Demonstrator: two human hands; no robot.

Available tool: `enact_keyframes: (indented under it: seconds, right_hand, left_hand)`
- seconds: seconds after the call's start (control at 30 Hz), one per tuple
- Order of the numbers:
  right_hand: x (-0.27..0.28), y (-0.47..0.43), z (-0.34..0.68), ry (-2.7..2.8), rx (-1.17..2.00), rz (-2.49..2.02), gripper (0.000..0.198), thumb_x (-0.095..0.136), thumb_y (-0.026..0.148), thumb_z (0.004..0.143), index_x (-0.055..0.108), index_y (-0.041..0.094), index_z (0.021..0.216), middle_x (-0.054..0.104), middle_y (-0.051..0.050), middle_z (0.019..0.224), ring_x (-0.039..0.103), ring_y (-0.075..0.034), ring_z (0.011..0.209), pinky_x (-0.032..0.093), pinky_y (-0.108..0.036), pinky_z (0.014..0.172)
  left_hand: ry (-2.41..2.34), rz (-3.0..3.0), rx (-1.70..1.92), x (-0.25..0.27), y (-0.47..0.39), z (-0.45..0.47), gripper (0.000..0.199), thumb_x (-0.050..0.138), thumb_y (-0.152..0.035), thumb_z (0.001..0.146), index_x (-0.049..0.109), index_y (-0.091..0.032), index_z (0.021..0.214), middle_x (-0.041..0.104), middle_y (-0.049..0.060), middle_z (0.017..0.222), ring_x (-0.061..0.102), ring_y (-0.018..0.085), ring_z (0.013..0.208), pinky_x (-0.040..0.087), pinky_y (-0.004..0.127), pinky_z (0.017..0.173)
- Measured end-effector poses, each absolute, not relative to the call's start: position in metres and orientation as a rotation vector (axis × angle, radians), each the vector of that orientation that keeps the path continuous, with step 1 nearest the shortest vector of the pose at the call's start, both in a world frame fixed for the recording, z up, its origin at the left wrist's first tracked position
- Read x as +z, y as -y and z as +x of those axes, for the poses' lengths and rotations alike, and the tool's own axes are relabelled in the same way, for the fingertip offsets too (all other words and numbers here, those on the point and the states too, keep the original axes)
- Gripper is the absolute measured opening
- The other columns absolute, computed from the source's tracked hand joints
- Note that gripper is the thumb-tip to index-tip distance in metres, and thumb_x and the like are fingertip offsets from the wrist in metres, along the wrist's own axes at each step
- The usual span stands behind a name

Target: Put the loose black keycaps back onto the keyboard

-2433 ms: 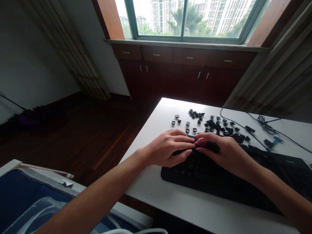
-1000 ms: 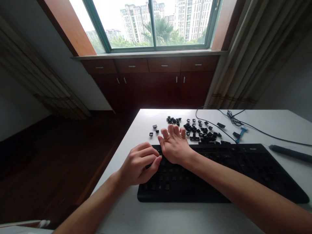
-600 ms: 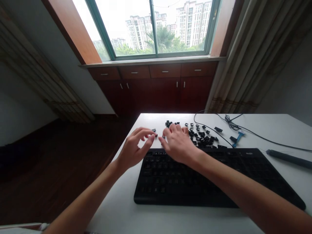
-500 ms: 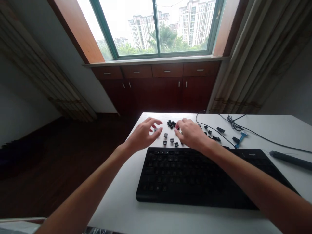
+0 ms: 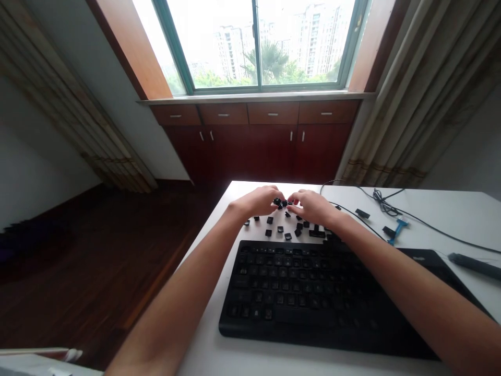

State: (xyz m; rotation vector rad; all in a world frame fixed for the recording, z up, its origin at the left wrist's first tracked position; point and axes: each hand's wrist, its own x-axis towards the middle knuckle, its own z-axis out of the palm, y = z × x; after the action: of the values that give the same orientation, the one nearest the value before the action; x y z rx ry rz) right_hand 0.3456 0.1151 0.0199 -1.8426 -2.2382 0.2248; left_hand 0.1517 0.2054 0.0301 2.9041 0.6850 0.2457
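Observation:
A small heap of black keycaps (image 5: 281, 202) lies near the far edge of the white table. From the left, my left hand (image 5: 260, 201) curls its fingers and thumb around the heap. My right hand (image 5: 311, 206) closes on the heap's right side, with dark keycaps between thumb and index finger. How many keycaps each hand holds is hidden. Loose keycaps are scattered between the hands and the keyboard, among them a square keycap (image 5: 270, 220) and a longer black key (image 5: 317, 233). The black keyboard (image 5: 289, 315) lies in front, partly under my right forearm, with many of its key positions looking bare.
A black cable (image 5: 430, 223) runs across the table's right side, bundled near the back. Beside it lie a blue tool (image 5: 398, 230) and a black bar key (image 5: 362, 213). A dark rod-shaped thing (image 5: 475, 265) rests at the right. The white table (image 5: 219, 230) ends at the left above dark floor.
Both hands have come together around the heap of keycaps; my left hand moved right and forward, and its fingers closed in. The whole view has shifted slightly.

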Motion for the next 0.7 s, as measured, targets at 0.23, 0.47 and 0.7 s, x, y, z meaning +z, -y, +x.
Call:
enact_keyframes:
  seconds: [0.23, 0.47, 0.7]
  right_hand:
    - [0.0179, -0.1207, 0.3398, 2.227, 0.242, -1.925, 0.031, 0.059, 0.04, 0.097, 0.062, 0.017, 0.118, 0.063, -0.008, 0.118, 0.063, -0.019, 0.101, 0.055, -0.041, 0.088]
    - [0.0146, -0.1209, 0.3408, 2.203, 0.294, -1.928, 0.03, 0.059, 0.039, 0.097, 0.062, 0.017, 0.118, 0.063, -0.008, 0.117, 0.063, -0.019, 0.1, 0.055, -0.04, 0.087]
    - [0.0142, -0.1212, 0.3393, 2.122, 0.347, -1.82, 0.026, 0.061, 0.038, 0.096, 0.064, 0.016, 0.109, 0.065, -0.007, 0.112, 0.063, -0.019, 0.1, 0.054, -0.041, 0.089]
  left_hand:
    - [-0.661, 2.93, 0.232, 0.0263, -0.2075, 0.1503, 0.022, 0.064, -0.025, 0.086, 0.075, -0.023, 0.106, 0.07, 0.006, 0.104, 0.066, 0.017, 0.089, 0.049, 0.026, 0.08]
    - [-0.584, 2.937, 0.211, 0.0336, -0.2026, 0.1472, 0.02, 0.067, -0.027, 0.085, 0.077, -0.023, 0.101, 0.069, 0.005, 0.098, 0.064, 0.015, 0.08, 0.047, 0.023, 0.072]
    - [-0.581, 2.914, 0.216, 0.0327, -0.2009, 0.1481, 0.022, 0.07, -0.037, 0.085, 0.077, -0.023, 0.101, 0.069, 0.005, 0.1, 0.064, 0.014, 0.079, 0.046, 0.023, 0.07]
